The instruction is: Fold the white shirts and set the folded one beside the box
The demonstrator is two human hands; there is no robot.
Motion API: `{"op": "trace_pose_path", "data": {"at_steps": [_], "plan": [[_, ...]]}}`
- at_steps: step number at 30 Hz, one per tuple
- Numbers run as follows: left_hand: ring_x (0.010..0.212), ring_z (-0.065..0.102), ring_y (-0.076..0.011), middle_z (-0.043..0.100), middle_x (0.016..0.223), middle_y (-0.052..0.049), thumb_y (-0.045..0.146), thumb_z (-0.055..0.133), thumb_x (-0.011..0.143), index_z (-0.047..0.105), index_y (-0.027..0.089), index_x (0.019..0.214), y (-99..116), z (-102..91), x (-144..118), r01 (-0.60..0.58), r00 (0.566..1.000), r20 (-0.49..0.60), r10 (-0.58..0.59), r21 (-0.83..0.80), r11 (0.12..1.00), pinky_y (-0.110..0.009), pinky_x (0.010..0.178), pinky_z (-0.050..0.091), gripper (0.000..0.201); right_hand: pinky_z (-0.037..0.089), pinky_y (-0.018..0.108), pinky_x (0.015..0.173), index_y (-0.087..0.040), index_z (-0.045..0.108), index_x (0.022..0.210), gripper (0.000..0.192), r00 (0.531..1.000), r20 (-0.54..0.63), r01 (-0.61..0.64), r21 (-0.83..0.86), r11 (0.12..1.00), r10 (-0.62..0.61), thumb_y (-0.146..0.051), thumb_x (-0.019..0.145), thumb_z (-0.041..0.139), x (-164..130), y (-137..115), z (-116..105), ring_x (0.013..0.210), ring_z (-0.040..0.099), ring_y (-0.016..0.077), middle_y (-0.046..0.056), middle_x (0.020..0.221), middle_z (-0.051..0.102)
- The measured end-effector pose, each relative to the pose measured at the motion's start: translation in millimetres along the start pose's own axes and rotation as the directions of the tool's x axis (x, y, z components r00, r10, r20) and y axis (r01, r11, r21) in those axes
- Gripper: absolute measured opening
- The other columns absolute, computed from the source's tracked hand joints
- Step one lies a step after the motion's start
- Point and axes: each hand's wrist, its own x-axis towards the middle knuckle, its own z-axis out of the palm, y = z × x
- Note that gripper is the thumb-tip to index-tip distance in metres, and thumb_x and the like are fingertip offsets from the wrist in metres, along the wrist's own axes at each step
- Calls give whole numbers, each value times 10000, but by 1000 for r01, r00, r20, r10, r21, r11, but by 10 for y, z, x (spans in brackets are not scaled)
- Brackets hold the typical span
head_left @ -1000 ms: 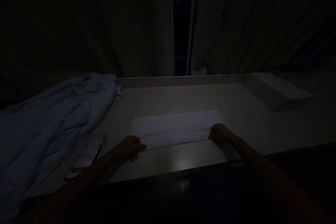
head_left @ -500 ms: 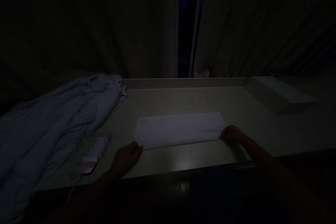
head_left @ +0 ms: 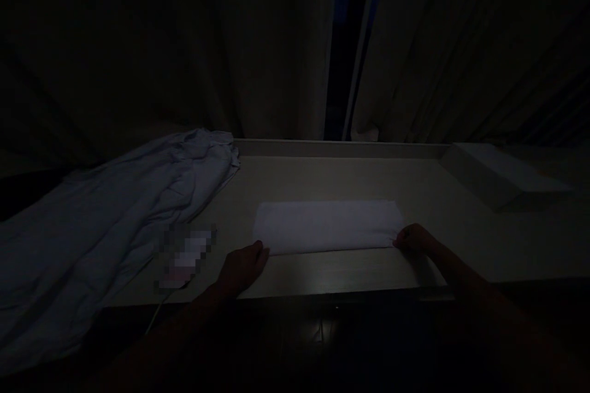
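Note:
The room is very dark. A pale folded cloth point(head_left: 328, 226) lies flat as a long rectangle on a light table point(head_left: 332, 178). My left hand point(head_left: 243, 266) rests at the cloth's near left corner, fingers touching its edge. My right hand point(head_left: 413, 238) pinches the near right corner. In the dim light I cannot tell how firm the left hand's grip is.
A rumpled light-blue sheet point(head_left: 106, 221) is heaped over the table's left side. A small blurred flat object point(head_left: 184, 255) with a thin cable lies beside my left hand. A white box point(head_left: 500, 175) sits at the far right. Curtains point(head_left: 258, 49) hang behind the table.
The view has shifted left, so the cloth sits further right in frame. The cloth looks narrower and neater. Both hands stay at its near corners.

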Motion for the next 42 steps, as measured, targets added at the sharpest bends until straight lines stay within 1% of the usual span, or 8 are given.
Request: {"op": "trace_pose_path", "data": {"at_steps": [9, 18, 22, 25, 28, 33, 37, 42], "plan": [[843, 659, -223, 703, 940, -98, 467, 268, 971, 571, 203, 974, 86, -72, -34, 32, 999, -7, -32, -6, 999, -308, 701, 383, 402, 400, 213, 506, -168, 677, 559, 241, 998, -8, 59, -71, 996, -60, -381, 576, 787, -87, -83, -32, 572, 603, 149, 41, 591, 664], [862, 664, -224, 703, 963, -111, 472, 274, 969, 571, 193, 994, 129, -97, -53, 52, 998, -26, -51, 21, 998, -303, 723, 391, 408, 415, 226, 530, -176, 664, 514, 203, 993, 26, 118, -149, 982, -115, -321, 592, 782, -43, -137, -82, 584, 618, 162, 41, 571, 653], [880, 659, -221, 706, 978, -104, 448, 307, 959, 581, 197, 998, 185, -158, -52, 94, 996, -6, -94, 27, 995, -302, 732, 392, 373, 413, 224, 522, -176, 664, 529, 196, 994, 22, 107, -159, 981, -105, -317, 597, 782, -47, -147, -69, 580, 624, 160, 42, 590, 662], [856, 655, -213, 709, 934, -75, 448, 312, 953, 580, 222, 963, 197, -180, -22, 119, 992, 28, -120, 32, 992, -292, 695, 381, 351, 399, 217, 503, -178, 677, 567, 183, 994, 30, 104, -143, 984, -101, -327, 627, 766, -61, -130, -58, 579, 629, 155, 44, 610, 675], [830, 649, -202, 704, 873, -51, 457, 316, 949, 569, 239, 913, 150, -158, 33, 119, 992, 51, -119, 12, 993, -284, 679, 370, 336, 396, 216, 510, -183, 686, 588, 174, 993, 37, 112, -134, 985, -108, -330, 628, 770, -32, -98, -49, 611, 640, 161, 47, 629, 685], [761, 630, -185, 673, 791, -37, 462, 340, 943, 536, 222, 837, -11, -33, 133, 61, 996, 72, -59, -31, 998, -274, 666, 348, 328, 402, 225, 540, -191, 700, 597, 160, 990, 66, 130, -152, 980, -121, -327, 607, 784, 82, -62, -40, 646, 648, 166, 56, 674, 700], [677, 593, -160, 636, 729, -21, 486, 329, 947, 520, 218, 806, -125, 63, 173, 35, 997, 66, -29, -82, 996, -263, 629, 330, 358, 409, 235, 536, -190, 712, 622, 140, 990, 115, 105, -206, 973, -83, -312, 620, 780, 137, -89, -51, 637, 651, 174, 68, 689, 706], [663, 581, -153, 620, 708, -14, 493, 350, 942, 516, 217, 785, -188, 91, 184, -9, 996, 83, 19, -121, 993, -268, 634, 330, 358, 426, 255, 543, -198, 717, 616, 132, 991, 130, 76, -269, 960, -43, -305, 603, 793, 163, -127, -64, 645, 653, 186, 73, 702, 703]]}}
